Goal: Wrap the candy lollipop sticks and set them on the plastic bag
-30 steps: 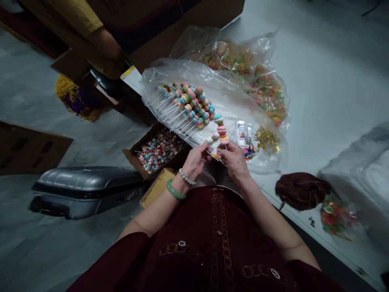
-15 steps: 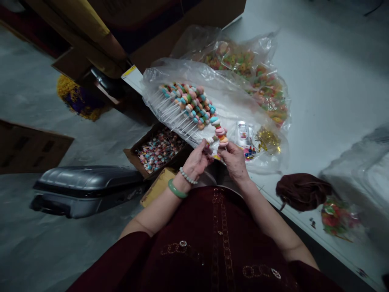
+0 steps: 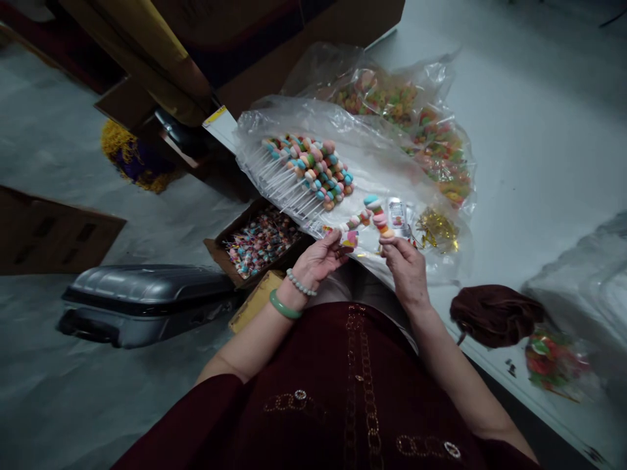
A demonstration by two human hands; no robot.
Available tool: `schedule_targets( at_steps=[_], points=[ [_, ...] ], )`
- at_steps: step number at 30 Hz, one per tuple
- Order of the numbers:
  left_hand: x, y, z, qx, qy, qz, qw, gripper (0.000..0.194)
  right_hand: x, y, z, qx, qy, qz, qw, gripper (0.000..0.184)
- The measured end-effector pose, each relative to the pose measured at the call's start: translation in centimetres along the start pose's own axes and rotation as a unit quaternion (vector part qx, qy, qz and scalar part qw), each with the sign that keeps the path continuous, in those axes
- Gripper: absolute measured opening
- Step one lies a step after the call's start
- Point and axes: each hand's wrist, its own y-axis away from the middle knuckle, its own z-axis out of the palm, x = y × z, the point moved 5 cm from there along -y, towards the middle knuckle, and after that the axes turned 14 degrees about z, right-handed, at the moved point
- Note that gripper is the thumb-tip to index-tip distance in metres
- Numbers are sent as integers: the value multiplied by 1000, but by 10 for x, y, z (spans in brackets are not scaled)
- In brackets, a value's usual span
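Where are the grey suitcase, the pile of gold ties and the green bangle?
Grey suitcase (image 3: pixel 157 284): head view, lid.
Gold ties (image 3: pixel 437 230): head view, middle of pile.
Green bangle (image 3: pixel 283 307): head view, band's lower side.

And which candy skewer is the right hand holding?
The blue-tipped candy skewer, with orange nearest the right hand, raised apart from the pile of candy skewers.
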Motion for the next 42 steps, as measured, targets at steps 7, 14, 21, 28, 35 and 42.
schedule_targets(
  at_steps=[7,14,21,28,35,42],
  points=[
    [7,1,0,-11,83,-26,996,15,13,38,-27,57,93,-55,992,16],
    [7,9,6,-49,92,-39,994,24,-1,50,-19,82,166,-197,963,13],
    [12,8,4,-57,75,-9,996,18,0,55,-18,130,303,-288,899,23],
    [30,5,10,-90,0,151,984,15,12,56,-18,132,386,-333,850,28],
    [33,12,19,-126,-47,177,975,18,17,44,-5,28,177,-79,981,14],
    [22,11,12,-115,-67,165,977,21,51,38,27,-311,-145,358,868,19]
  ],
)
